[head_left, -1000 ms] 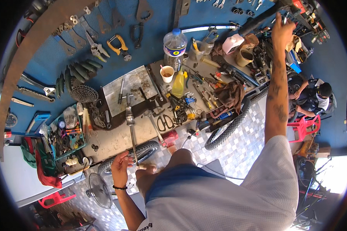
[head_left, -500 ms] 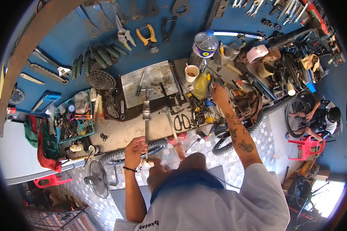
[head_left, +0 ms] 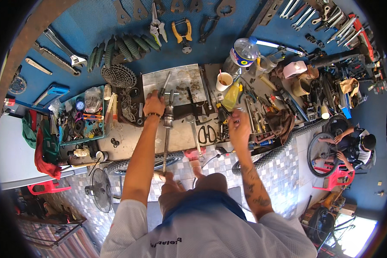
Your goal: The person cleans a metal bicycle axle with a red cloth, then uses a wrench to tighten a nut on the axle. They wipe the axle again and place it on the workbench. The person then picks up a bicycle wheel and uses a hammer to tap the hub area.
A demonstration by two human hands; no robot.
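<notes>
My left hand [head_left: 154, 104] reaches over the bench to the metal tray [head_left: 148, 79], its fingers closed at the lower end of a grey metal rod [head_left: 166, 81] lying there. Just right of that hand is a long T-handled steel tool [head_left: 168, 120] with a thick collar, reaching over the bench's front edge. My right hand [head_left: 239, 127] is curled shut above the front of the bench; a small dark thing shows at its fingers, too hidden to name. Near it lie a yellow bottle [head_left: 231, 96], a large wrench [head_left: 193, 129] and black-handled scissors [head_left: 207, 134].
A paper cup [head_left: 224, 81] and a large water bottle [head_left: 241, 56] stand behind. At left is a teal crate [head_left: 82, 136] of small parts. Tires [head_left: 266, 161] stand below the bench edge. Another person [head_left: 361, 148] sits with a wheel at far right.
My left hand has moved forward from beside the T-handled tool's lower end to the rod on the tray. My right hand has drawn back toward me from the tools. The view has shifted.
</notes>
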